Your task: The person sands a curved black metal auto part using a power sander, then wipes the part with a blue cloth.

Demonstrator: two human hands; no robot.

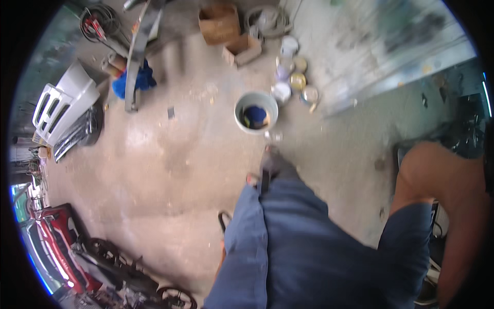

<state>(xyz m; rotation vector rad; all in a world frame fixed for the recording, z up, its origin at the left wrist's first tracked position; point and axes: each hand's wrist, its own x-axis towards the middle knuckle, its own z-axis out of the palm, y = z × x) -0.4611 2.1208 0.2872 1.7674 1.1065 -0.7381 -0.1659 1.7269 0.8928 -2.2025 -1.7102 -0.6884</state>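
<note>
At the right my bare right arm (442, 170) is raised and sharply bent at the elbow, and its hand lies outside the picture. On the left, only a thin strip of skin (222, 253) shows beside my blue buttoned shirt (288, 242); my left hand's fingers are hidden behind the cloth. A dark curved loop (223, 218) sticks out just above that strip, too small to name. In front of my feet stands a pale round bucket (239, 119) with something dark blue inside. No hand touches it.
Several paint cans (297, 81) cluster beyond the bucket, near cardboard boxes (220, 24). At the left are a white vehicle panel (69, 105), a blue cloth (146, 77) by a metal strip, a red car (60, 247) and a motorcycle (116, 273). A pale surface (381, 62) runs along the upper right.
</note>
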